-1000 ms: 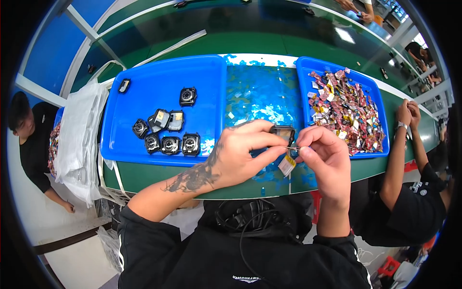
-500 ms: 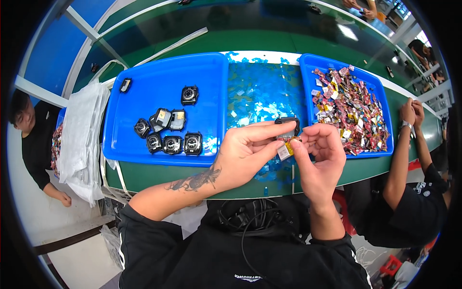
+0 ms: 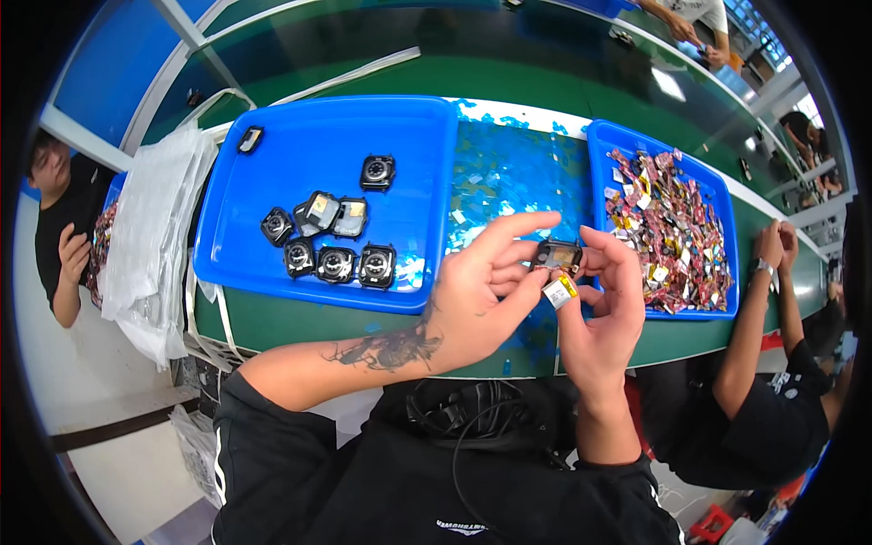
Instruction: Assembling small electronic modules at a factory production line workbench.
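Between my two hands, over the strip of table between the trays, is a black smartwatch case with its inside showing. A small silver battery with a yellow end sticks out below it, apparently joined by a thin reddish flex strip. My left hand grips the case's left side with thumb and bent fingers, its index finger stretched out above. The fingers of my right hand curl against the case's right side, its thumb at the battery. Where that thumb presses is partly hidden.
At left, a blue tray holds several black watch cases. A right-hand blue tray is heaped with small batteries and flex parts. Blue film pieces litter the table between. White foam sheets hang at left. Co-workers sit on both sides.
The case has turned so its inside shows, and the battery now hangs lower, away from it. My left index finger has lifted off the case. The view has shifted slightly.
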{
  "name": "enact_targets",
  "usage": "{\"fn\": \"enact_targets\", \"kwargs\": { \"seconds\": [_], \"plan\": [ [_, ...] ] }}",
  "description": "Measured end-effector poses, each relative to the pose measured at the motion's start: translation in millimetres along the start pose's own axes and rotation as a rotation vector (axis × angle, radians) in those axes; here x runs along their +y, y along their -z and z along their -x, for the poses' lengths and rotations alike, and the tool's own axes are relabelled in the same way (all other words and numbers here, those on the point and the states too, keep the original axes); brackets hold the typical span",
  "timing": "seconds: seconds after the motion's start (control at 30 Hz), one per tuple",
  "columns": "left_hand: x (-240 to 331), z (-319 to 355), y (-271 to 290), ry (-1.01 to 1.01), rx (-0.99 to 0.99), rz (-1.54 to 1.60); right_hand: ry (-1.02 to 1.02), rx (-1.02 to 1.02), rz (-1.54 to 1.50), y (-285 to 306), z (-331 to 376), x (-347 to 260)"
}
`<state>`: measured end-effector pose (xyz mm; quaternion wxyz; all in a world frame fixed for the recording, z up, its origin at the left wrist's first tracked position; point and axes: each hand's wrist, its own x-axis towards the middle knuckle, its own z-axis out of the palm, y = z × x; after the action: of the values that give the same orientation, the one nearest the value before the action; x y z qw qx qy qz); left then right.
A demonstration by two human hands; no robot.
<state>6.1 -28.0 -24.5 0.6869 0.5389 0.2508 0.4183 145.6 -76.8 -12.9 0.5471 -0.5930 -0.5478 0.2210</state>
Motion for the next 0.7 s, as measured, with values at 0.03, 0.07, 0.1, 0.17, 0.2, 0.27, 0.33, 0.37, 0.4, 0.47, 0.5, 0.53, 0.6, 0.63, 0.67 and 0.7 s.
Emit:
{"fn": "enact_targets", "kwargs": {
  "seconds": [0.03,0.07,0.1,0.17,0.2,0.27,0.33,0.37,0.4,0.47,0.5,0.53,0.6,0.63,0.67,0.7],
  "plan": [
    [-0.2,1.2,1.7,0.002,0.008,-0.082,0.027,-0.05,0.053,-0.9,-2.6,-2.7],
    [0.8,-1.3,1.5,-0.022,0.019,-0.09,0.037,-0.102,0.103,3.1,-8.6,-5.2],
    [10.7,-6.7,4.6,0.003,0.008,-0.111,0.022,-0.131,0.14,5.4,-17.6,-5.2],
    [27.8,-20.4,24.5,-0.257,0.066,-0.731,0.015,-0.191,0.151,7.5,-52.9,-10.4],
    [37.9,-32.3,39.7,-0.407,0.157,-1.186,0.05,-0.283,0.166,8.3,-82.6,-2.5],
    [46.9,-45.5,82.2,-0.414,0.294,-1.657,0.064,-0.412,0.275,8.1,-155.2,13.9],
    [54.9,-40.4,102.7,-0.141,0.278,-1.862,-0.043,-0.438,0.369,-0.2,-217.1,44.9],
    [48.1,-37.6,112.7,-0.095,0.233,-1.894,-0.123,-0.412,0.372,-4.4,-239.5,57.4],
    [46.5,-36.7,113.8,-0.044,0.188,-1.844,-0.19,-0.383,0.381,-10.9,-261.9,80.5],
    [30.7,-26.4,122.8,-0.175,0.2,-1.886,-0.179,-0.346,0.553,-23.7,-279.2,104.4],
    [32.2,-27.3,123.3,-0.145,0.193,-1.858,-0.101,-0.33,0.721,-29.2,-280.4,106.4],
    [33.7,-29.2,120.6,-0.053,0.157,-1.838,-0.141,-0.355,0.722,-27.4,-281.7,115.4],
    [38.9,-33.9,115.0,0.018,0.155,-1.8,-0.176,-0.363,0.716,-16.9,-284.8,122.1],
    [38.7,-34.1,115.5,0.015,0.155,-1.793,-0.176,-0.362,0.724,-10.4,-284.0,121.2],
    [38.1,-34.0,116.9,-0.023,0.183,-1.785,-0.107,-0.31,0.749,-1.4,-283.3,120.2],
    [38.9,-35.1,116.5,-0.063,0.209,-1.778,-0.036,-0.253,0.771,9.0,-282.3,115.0]
  ]
}}
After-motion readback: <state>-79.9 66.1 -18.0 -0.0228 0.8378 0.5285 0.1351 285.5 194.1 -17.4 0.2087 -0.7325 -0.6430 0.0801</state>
